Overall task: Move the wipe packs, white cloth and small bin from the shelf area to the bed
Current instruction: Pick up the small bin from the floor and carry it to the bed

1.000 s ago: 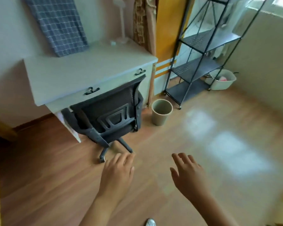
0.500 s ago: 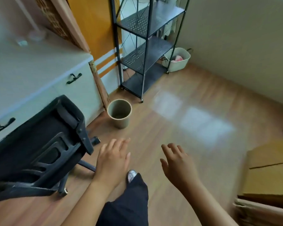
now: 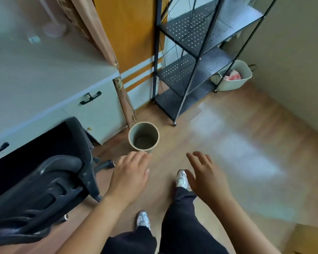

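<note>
With both hands spread and empty, small bin [image 3: 143, 136] upright just ahead, nearer left hand [image 3: 130, 177] than right hand [image 3: 207, 177].

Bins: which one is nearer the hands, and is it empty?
The round bin by the desk, just ahead of the left hand, looks empty. The white bin behind the shelf holds something pink.

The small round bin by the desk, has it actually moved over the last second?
No. The small round bin still stands on the floor between the desk corner and the black shelf. It only looks nearer because the camera moved.
</note>
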